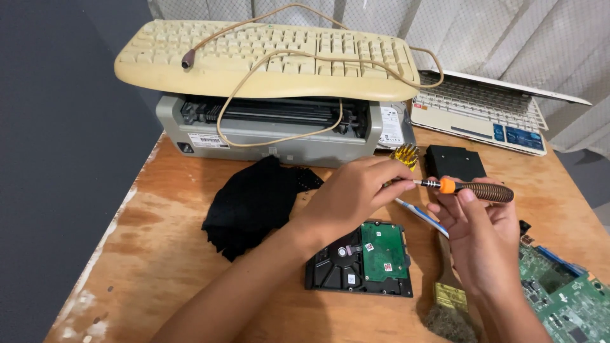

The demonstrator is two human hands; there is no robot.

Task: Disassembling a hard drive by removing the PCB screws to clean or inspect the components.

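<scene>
My right hand (483, 238) holds a screwdriver (473, 188) with a ribbed brown handle and orange collar, lying level above the table. My left hand (352, 194) pinches the metal tip end of that screwdriver. Below my hands lies a hard drive (359, 259), circuit side up, with a green board. A yellow holder of screwdriver bits (405, 154) stands just behind my left fingers.
A black cloth (254, 203) lies left of the drive. A grey printer (273, 127) carries a yellowed keyboard (267, 57) at the back. A white laptop (489, 111), a black box (452, 163), a paintbrush (448, 305), a blue-white pen (419, 215) and a green circuit board (565, 295) are at the right.
</scene>
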